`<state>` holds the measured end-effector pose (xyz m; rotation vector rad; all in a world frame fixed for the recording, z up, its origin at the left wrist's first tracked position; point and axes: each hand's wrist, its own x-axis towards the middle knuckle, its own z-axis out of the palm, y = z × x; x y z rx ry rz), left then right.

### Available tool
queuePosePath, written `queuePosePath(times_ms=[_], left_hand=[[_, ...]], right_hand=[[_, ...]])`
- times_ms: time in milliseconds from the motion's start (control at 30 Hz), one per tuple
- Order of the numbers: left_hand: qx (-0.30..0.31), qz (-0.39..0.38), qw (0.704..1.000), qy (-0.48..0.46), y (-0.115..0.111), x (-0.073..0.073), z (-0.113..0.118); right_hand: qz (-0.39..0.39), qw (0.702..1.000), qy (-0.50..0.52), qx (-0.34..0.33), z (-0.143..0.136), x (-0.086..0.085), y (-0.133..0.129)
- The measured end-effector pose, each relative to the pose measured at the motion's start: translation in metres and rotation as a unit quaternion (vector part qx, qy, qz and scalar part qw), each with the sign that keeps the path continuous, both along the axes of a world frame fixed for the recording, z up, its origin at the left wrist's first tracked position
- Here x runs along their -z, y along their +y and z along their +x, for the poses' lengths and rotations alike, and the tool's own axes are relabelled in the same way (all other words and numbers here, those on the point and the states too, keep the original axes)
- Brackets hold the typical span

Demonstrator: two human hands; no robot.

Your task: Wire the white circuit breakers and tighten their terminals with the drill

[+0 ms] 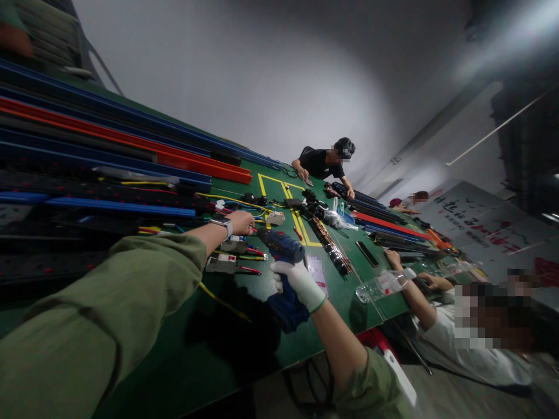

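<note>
My right hand [302, 283], in a white glove, is wrapped round the grip of a blue cordless drill [283, 245]. The drill's nose points left, towards my left hand [241, 222]. My left hand is bare, with a watch [222, 226] at the wrist, and its fingers are pinched close to the drill's tip. What they hold is too small to make out. Just below lie grey connector blocks [222, 263] with red and yellow wires ending in metal lugs. A pale connector [275, 218] rests beyond my left fingers.
Long blue and orange rails [187, 162] are stacked at the left of the green table [174, 349]. A paper sheet [317, 273], a black phone [367, 254] and a plastic bottle [384, 285] lie to the right. Co-workers sit at the right and across the table.
</note>
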<state>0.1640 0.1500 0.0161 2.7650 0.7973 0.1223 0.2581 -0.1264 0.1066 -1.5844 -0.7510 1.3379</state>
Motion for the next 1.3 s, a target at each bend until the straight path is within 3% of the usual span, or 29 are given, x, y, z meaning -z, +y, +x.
queuePosePath(times_ms=[1300], left_hand=[[0.002, -0.002, 1.000, -0.010, 0.0060, 0.0099, 0.0057]], right_hand=[[0.010, 1.000, -0.016, 0.006, -0.0006, 0.0021, -0.0022]])
